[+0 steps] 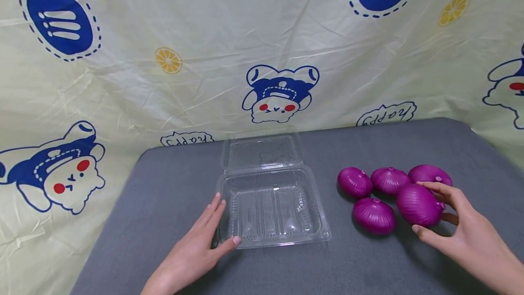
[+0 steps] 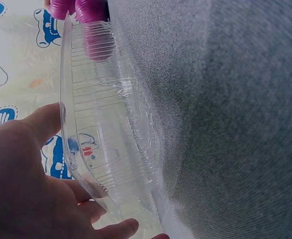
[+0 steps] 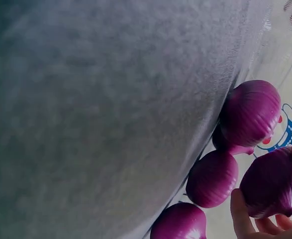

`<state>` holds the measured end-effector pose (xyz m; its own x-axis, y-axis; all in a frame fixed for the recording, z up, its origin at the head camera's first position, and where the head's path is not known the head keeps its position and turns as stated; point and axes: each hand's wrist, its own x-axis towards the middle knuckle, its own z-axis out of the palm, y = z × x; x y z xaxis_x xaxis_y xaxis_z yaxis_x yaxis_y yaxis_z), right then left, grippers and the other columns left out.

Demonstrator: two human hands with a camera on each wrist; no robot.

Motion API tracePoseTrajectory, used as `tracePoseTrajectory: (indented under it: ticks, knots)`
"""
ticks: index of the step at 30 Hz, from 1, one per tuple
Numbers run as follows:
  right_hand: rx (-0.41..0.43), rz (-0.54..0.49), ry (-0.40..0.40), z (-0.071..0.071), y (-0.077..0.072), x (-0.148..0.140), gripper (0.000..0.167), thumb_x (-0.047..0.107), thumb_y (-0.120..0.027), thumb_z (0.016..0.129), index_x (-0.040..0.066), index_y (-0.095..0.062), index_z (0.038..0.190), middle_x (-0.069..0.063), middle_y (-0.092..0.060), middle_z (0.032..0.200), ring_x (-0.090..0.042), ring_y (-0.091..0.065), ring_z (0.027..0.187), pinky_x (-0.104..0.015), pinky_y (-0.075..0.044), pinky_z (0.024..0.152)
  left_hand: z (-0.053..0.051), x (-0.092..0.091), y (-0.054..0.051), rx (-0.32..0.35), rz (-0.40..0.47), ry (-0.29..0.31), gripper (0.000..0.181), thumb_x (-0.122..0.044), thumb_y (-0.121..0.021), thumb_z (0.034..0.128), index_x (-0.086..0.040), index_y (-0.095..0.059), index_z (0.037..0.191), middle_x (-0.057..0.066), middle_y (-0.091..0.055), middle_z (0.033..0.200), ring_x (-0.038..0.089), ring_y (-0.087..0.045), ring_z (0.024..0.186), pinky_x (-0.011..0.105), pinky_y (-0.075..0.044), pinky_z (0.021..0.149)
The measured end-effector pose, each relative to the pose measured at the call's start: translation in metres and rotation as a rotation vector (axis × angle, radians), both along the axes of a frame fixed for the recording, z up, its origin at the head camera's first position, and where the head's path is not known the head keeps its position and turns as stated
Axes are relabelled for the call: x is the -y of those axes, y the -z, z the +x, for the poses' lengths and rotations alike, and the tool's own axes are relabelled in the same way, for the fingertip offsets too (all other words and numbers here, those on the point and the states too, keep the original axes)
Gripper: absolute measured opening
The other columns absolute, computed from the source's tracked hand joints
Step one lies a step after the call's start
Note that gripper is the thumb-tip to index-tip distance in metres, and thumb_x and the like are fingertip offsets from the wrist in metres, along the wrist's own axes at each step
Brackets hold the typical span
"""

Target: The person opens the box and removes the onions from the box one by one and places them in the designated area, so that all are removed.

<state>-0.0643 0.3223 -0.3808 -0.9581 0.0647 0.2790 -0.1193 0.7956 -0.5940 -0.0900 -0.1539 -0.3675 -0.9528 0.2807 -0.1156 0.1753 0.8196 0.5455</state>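
My right hand [image 1: 464, 222] holds a purple-red onion [image 1: 418, 205] between thumb and fingers; in the right wrist view the held onion [image 3: 270, 184] appears beside the others. Close by on the table lie several more onions, among them one at the near left [image 1: 374, 216], one at the far left [image 1: 354, 182] and one partly hidden behind the held onion [image 1: 430, 174]. A clear plastic clamshell box [image 1: 270, 211] lies with its lid folded back. My left hand [image 1: 196, 240] rests at the box's near left corner, fingers extended along the side, thumb at the front rim [image 2: 62, 119].
The table has a grey cloth top [image 1: 172, 181]. Behind it hangs a pale sheet [image 1: 213, 31] printed with blue bears and orange slices. The clear lid [image 1: 262, 151] reaches back to the table's far edge, against the sheet.
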Motion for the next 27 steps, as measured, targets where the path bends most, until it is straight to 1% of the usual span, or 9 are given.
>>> tracePoseTrajectory:
  ticks: [3,6,7,8,12,15,18,22,27]
  knots:
    - [0.028,0.052,-0.004,-0.001,0.002,-0.004,0.094,0.019,-0.093,0.066,0.002,-0.037,0.141,-0.028,-0.048,0.124,-0.035,-0.053,0.096,-0.003,-0.034,0.062,0.0,0.0,0.001,0.003,-0.001,-0.001,0.091,-0.065,-0.059,0.0879,-0.019,-0.023,0.158,-0.016,-0.003,0.162,0.02,-0.014,0.148,0.053,-0.028,0.111]
    - [0.052,0.112,-0.012,-0.003,0.004,-0.01,0.093,0.023,-0.094,0.063,0.003,-0.042,0.138,-0.026,-0.053,0.119,-0.031,-0.058,0.088,-0.01,-0.039,0.06,0.0,0.0,0.001,0.005,-0.004,-0.003,0.091,-0.066,-0.059,0.0879,-0.02,-0.023,0.158,-0.016,-0.003,0.163,0.021,-0.014,0.148,0.054,-0.029,0.11]
    - [0.072,0.131,-0.017,-0.004,0.004,-0.011,0.092,0.025,-0.094,0.063,0.003,-0.043,0.137,-0.026,-0.054,0.119,-0.031,-0.058,0.087,-0.015,-0.043,0.062,0.0,0.0,0.001,0.004,-0.005,-0.003,0.091,-0.065,-0.059,0.0879,-0.019,-0.024,0.158,-0.016,-0.003,0.163,0.021,-0.014,0.148,0.055,-0.03,0.11]
    - [0.095,0.153,-0.02,-0.005,0.005,-0.013,0.092,0.027,-0.093,0.063,0.002,-0.043,0.136,-0.027,-0.054,0.117,-0.034,-0.058,0.087,-0.02,-0.045,0.061,0.0,0.0,0.001,0.003,-0.004,-0.003,0.091,-0.065,-0.059,0.0881,-0.019,-0.024,0.158,-0.016,-0.003,0.163,0.021,-0.014,0.148,0.055,-0.029,0.11]
    - [0.154,0.195,-0.044,-0.006,0.01,-0.018,0.09,0.032,-0.093,0.063,0.002,-0.047,0.134,-0.027,-0.057,0.112,-0.035,-0.056,0.089,-0.031,-0.046,0.06,0.0,0.0,0.001,-0.003,-0.008,0.0,0.09,-0.064,-0.06,0.0884,-0.019,-0.024,0.158,-0.016,-0.003,0.163,0.021,-0.015,0.148,0.054,-0.029,0.11]
    - [0.144,0.208,-0.06,-0.007,0.013,-0.021,0.087,0.031,-0.093,0.063,0.005,-0.049,0.133,-0.024,-0.059,0.112,-0.031,-0.055,0.09,-0.026,-0.044,0.058,-0.001,0.0,0.001,0.001,-0.011,-0.002,0.09,-0.065,-0.059,0.0881,-0.019,-0.024,0.158,-0.016,-0.004,0.163,0.02,-0.015,0.148,0.054,-0.029,0.11]
    - [0.095,0.196,-0.082,-0.008,0.015,-0.022,0.084,0.028,-0.093,0.063,0.008,-0.05,0.133,-0.021,-0.06,0.115,-0.014,-0.056,0.09,-0.018,-0.041,0.061,-0.001,0.0,0.001,0.01,-0.008,-0.006,0.09,-0.065,-0.059,0.0879,-0.02,-0.023,0.158,-0.016,-0.003,0.162,0.02,-0.014,0.148,0.054,-0.03,0.11]
    - [0.048,0.158,-0.117,-0.009,0.017,-0.024,0.081,0.024,-0.092,0.065,0.01,-0.05,0.132,-0.017,-0.058,0.118,0.009,-0.047,0.087,-0.008,-0.035,0.065,-0.001,0.0,0.001,0.02,-0.001,-0.009,0.091,-0.066,-0.058,0.0877,-0.021,-0.023,0.158,-0.016,-0.003,0.162,0.019,-0.014,0.148,0.055,-0.029,0.11]
    - [0.056,0.139,-0.131,-0.011,0.02,-0.026,0.081,0.024,-0.092,0.066,0.007,-0.049,0.132,-0.018,-0.055,0.119,0.009,-0.047,0.085,-0.007,-0.036,0.064,-0.001,0.0,0.001,0.021,-0.001,-0.007,0.092,-0.067,-0.058,0.0873,-0.02,-0.023,0.158,-0.016,-0.003,0.162,0.02,-0.014,0.148,0.054,-0.029,0.11]
